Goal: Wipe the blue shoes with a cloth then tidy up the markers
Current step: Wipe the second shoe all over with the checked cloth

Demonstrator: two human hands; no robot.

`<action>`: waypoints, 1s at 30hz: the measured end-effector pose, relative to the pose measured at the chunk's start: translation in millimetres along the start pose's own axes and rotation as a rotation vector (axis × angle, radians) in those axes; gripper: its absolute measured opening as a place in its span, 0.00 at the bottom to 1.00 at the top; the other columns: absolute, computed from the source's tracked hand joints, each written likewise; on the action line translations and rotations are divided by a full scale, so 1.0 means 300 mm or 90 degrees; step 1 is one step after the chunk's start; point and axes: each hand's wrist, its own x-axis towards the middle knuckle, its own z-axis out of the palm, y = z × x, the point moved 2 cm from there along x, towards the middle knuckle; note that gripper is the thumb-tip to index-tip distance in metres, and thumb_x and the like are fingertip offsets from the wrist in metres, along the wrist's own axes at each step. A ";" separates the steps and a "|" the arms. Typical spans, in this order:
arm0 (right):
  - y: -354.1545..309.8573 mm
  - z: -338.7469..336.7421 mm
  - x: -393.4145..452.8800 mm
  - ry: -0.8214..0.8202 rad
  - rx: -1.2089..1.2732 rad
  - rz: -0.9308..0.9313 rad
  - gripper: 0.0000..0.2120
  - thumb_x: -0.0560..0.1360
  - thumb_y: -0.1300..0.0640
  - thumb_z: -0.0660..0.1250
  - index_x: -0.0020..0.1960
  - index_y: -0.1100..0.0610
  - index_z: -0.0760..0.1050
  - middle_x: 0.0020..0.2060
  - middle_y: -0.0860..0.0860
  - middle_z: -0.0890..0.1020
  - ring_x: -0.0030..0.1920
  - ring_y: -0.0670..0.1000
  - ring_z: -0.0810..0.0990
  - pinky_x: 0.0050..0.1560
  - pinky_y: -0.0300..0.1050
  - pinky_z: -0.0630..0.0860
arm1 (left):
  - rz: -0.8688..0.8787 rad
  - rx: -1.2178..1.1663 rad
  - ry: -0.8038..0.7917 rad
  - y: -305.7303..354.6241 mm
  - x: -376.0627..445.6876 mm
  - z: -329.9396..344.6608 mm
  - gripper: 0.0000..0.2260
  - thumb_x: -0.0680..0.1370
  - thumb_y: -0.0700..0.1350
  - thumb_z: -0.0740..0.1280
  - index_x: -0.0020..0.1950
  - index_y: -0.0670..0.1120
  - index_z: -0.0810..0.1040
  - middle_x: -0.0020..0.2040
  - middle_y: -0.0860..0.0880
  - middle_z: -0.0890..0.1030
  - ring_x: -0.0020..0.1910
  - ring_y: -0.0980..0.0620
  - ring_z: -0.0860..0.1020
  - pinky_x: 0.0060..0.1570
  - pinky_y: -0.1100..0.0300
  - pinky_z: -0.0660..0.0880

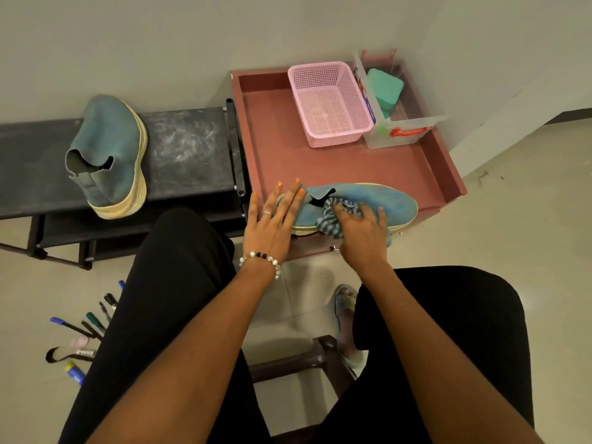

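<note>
Step in hand: wiping, first part of the task. Markers not yet touched.

Left hand: fingers straight and slightly spread, laid flat on the heel end of the blue suede slip-on shoe with a pale yellow sole. It steadies the shoe and pinches nothing.

Right hand: fingers curled over a bunched blue-and-grey striped cloth, pressing it onto the shoe's upper just beyond the opening. The thumb is hidden, so I cannot tell how firmly the cloth is gripped.

The shoe lies on its side at the near edge of the low reddish-brown tray table, toe pointing away from the right fingertips, heel under the left fingertips.

The second blue suede shoe rests well apart from the left fingers, on the black fabric-topped shoe rack. Whether it has been wiped cannot be judged.

Scattered markers and pens, blue, green and black, lie on the floor beside the person's left leg, far behind both hands. The pink perforated plastic basket sits beyond the fingertips at the far side of the tray table; probably where the markers go.

Next move, as I judge it: stroke the cloth toward the toe while the left hand resists sliding, then turn the shoe for the hidden side.
</note>
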 end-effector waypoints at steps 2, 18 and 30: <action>-0.084 -0.006 0.007 -0.007 0.023 0.020 0.28 0.73 0.61 0.64 0.72 0.53 0.63 0.62 0.56 0.77 0.70 0.60 0.64 0.70 0.56 0.60 | -0.005 -0.033 -0.038 0.006 0.015 0.009 0.34 0.81 0.39 0.53 0.75 0.51 0.29 0.77 0.55 0.35 0.77 0.49 0.42 0.73 0.42 0.44; -0.030 -0.057 -0.012 -0.060 -0.031 0.133 0.18 0.76 0.60 0.60 0.66 0.58 0.69 0.57 0.58 0.79 0.63 0.60 0.70 0.62 0.53 0.64 | -0.042 -0.033 -0.159 0.035 0.051 0.029 0.38 0.80 0.51 0.59 0.74 0.50 0.29 0.78 0.50 0.40 0.75 0.40 0.55 0.73 0.41 0.41; 0.056 -0.026 -0.057 -0.087 0.017 0.063 0.30 0.74 0.64 0.62 0.72 0.46 0.62 0.66 0.46 0.73 0.71 0.54 0.61 0.71 0.68 0.45 | 0.000 -0.023 -0.062 0.015 0.062 0.046 0.37 0.74 0.44 0.68 0.78 0.49 0.52 0.76 0.47 0.61 0.51 0.41 0.79 0.70 0.40 0.56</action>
